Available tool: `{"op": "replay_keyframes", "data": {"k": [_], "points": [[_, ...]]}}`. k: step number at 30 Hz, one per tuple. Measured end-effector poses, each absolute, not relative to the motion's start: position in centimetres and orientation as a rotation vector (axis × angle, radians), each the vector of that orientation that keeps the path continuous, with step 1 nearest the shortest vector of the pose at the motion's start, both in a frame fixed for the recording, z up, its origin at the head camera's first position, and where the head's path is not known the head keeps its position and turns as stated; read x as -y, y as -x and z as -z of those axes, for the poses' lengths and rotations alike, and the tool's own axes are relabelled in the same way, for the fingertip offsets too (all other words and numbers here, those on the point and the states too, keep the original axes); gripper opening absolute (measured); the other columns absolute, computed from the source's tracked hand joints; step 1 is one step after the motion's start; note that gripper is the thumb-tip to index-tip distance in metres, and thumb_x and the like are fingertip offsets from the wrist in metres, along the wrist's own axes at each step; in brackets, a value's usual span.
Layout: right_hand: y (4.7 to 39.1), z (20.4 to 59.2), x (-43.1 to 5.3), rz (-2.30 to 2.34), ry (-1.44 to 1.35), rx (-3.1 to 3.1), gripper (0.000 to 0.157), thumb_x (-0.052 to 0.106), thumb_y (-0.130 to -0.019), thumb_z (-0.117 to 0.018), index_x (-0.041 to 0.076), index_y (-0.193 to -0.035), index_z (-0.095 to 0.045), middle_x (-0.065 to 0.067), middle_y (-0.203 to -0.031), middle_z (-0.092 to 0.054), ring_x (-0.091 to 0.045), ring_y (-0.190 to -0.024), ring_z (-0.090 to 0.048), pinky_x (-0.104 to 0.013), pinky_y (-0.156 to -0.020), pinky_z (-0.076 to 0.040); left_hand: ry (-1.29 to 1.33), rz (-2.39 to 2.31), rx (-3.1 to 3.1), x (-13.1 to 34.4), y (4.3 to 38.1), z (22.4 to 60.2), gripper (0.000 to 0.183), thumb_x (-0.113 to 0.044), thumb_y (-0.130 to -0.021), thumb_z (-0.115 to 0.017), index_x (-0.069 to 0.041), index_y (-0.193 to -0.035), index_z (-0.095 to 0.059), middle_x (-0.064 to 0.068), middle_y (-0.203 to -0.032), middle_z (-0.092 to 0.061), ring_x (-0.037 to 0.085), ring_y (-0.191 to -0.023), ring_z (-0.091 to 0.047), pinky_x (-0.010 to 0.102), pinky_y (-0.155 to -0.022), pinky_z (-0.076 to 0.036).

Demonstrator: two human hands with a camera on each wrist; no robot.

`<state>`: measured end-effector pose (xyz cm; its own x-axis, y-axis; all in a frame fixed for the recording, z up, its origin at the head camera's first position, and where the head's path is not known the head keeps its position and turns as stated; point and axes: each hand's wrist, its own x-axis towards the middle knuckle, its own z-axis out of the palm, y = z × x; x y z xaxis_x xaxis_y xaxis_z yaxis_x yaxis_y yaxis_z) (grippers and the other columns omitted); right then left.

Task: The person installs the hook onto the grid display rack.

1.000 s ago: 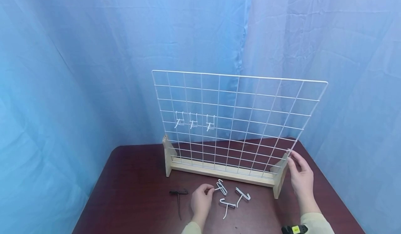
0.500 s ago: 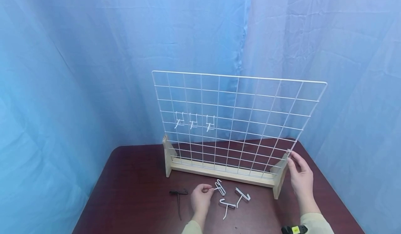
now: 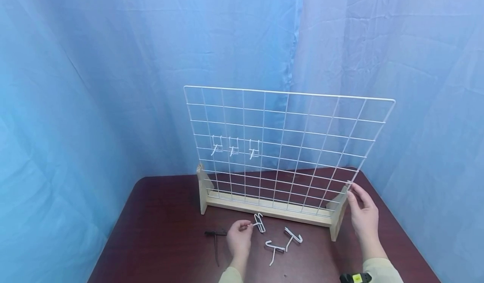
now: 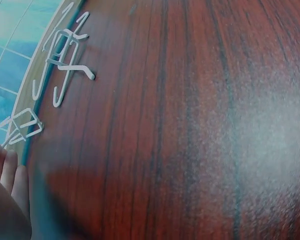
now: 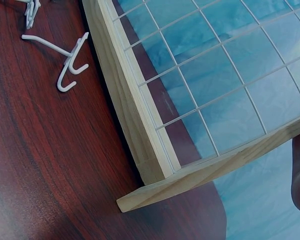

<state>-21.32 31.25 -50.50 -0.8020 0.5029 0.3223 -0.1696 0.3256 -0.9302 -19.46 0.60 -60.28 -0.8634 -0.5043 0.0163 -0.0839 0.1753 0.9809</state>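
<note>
My left hand [image 3: 240, 240] pinches the prong of a white wire hook [image 3: 259, 223] between thumb and fingers, just in front of the rack's wooden base. In the left wrist view that hook [image 4: 26, 126] shows beyond the fingertips. My right hand [image 3: 365, 215] grips the right wooden upright [image 3: 339, 213] near its top, beside the edge of the white wire grid [image 3: 298, 144]. Two more white hooks, one [image 3: 293, 237] farther right and one [image 3: 274, 249] nearer, lie on the table. Three white hooks [image 3: 233, 148] hang on the grid's left half.
A black hook [image 3: 215, 241] lies on the dark red-brown table [image 3: 162, 232], left of my left hand. The wooden base bar [image 3: 264, 208] spans between the two uprights, the left one [image 3: 203, 190] included. Blue curtains [image 3: 113, 85] surround the table.
My left hand has shifted slightly left, carrying the pinched hook left and a little toward the base. My right hand stays on the upright.
</note>
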Motion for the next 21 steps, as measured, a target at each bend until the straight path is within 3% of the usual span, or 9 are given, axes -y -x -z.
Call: {"op": "replay_keyframes", "data": {"k": [6, 21], "points": [[21.5, 51.0, -31.8, -1.538, 0.274, 2.026, 0.036, 0.008, -0.1, -0.058, 0.004, -0.135, -0.059, 0.025, -0.112, -0.059, 0.008, -0.1, -0.052, -0.004, -0.083, -0.043, -0.533, 1.771, 2.064, -0.6, 19.7, 59.8, 0.012, 0.002, -0.077, -0.078, -0.007, -0.081, -0.072, 0.001, -0.077, -0.071, 0.013, -0.069, -0.065, 0.023, -0.057, -0.053], [20.5, 49.2, -30.5, -1.526, 0.299, 2.035, 0.035, 0.007, -0.1, -0.058, 0.0, -0.134, -0.058, 0.028, -0.107, -0.057, 0.009, -0.098, -0.053, -0.003, -0.076, -0.044, -0.442, 1.805, 1.901, -0.9, 20.3, 56.5, 0.011, 0.001, -0.079, -0.078, -0.008, -0.082, -0.074, 0.003, -0.081, -0.072, 0.014, -0.071, -0.066, 0.021, -0.061, -0.055]]}}
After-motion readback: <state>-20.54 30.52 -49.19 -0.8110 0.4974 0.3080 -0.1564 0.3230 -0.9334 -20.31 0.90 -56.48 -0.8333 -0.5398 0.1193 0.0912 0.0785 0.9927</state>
